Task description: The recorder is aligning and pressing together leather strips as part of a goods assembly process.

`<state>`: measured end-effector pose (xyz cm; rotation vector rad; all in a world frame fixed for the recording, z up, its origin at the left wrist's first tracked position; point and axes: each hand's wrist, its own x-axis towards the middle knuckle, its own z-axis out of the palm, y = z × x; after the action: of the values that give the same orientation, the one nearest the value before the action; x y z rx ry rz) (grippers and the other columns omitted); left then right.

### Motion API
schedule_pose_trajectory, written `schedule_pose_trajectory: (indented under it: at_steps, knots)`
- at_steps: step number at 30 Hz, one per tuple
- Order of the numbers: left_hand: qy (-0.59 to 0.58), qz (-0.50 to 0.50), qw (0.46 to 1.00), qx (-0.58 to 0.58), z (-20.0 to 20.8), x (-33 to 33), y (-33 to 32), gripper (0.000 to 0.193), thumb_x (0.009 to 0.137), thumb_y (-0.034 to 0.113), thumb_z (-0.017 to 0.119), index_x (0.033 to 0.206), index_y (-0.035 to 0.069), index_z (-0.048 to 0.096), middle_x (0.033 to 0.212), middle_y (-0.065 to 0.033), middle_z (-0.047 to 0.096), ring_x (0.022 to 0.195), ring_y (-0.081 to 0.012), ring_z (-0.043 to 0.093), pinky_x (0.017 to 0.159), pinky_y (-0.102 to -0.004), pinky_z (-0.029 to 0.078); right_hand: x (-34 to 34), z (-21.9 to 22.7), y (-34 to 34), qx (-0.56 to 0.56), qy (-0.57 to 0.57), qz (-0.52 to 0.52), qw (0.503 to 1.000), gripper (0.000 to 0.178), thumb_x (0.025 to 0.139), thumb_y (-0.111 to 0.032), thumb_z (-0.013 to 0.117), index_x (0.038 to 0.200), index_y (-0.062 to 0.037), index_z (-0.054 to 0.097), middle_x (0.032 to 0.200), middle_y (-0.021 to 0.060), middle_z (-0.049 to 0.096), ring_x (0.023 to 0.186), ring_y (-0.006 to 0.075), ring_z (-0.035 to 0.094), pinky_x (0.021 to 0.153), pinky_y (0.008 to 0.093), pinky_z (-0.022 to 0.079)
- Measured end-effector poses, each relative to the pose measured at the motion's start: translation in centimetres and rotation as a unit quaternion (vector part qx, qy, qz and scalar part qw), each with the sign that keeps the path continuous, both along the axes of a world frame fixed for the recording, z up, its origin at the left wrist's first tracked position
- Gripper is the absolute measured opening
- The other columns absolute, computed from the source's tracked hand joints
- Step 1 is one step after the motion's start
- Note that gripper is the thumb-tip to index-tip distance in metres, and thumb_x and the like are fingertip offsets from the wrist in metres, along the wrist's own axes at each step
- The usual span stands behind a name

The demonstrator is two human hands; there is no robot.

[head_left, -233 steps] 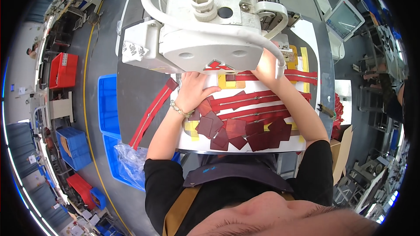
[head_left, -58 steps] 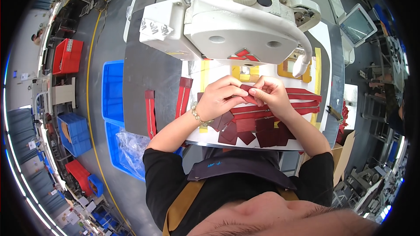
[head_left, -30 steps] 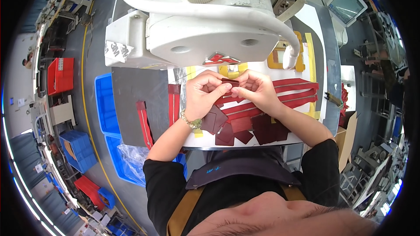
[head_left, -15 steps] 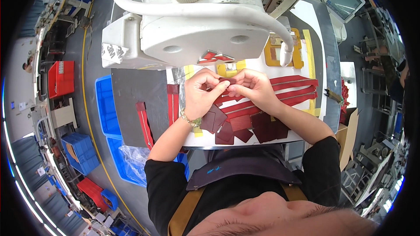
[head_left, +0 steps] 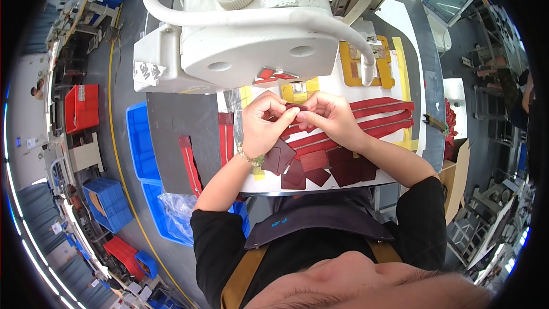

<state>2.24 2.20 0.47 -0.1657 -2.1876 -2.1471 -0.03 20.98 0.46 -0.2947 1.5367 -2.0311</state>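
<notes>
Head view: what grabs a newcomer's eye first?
The bulky white sewing machine filling the top centre. Just below it, the left hand and right hand pinch a small dark-red patch. Red zipper strips lie on both sides of the hands, with loose maroon squares near the table's front edge.
</notes>
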Motion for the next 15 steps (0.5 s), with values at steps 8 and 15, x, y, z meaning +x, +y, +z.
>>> schedule_pose_trajectory:
  at_steps: [8,15]
  knots:
    - [-0.125,-0.129,0.969,-0.170,1.7,-0.2,-0.8,0.018,0.092,0.015,0.060,0.080,0.001,0.055,0.067,-0.0083,0.059,0.059,-0.0128,0.058,0.056,-0.0257,0.046,0.1,-0.2,0.3,-0.037,-0.019,-0.011,0.999,0.011,0.092,-0.008,0.062,0.092,0.0016,0.057,0.081,0.0059,0.065,0.073,0.0098,0.064,0.064,0.0232,0.052]
    - [-0.032,-0.079,0.977,-0.197,1.5,0.2,-0.3,0.023,0.091,0.018,0.057,0.079,-0.001,0.055,0.065,-0.0170,0.056,0.056,-0.0292,0.054,0.054,-0.0339,0.042,0.0,-0.2,0.1,-0.033,-0.025,-0.011,0.999,0.011,0.092,-0.009,0.062,0.093,0.0012,0.057,0.082,0.0072,0.066,0.075,0.0116,0.065,0.064,0.0231,0.052]
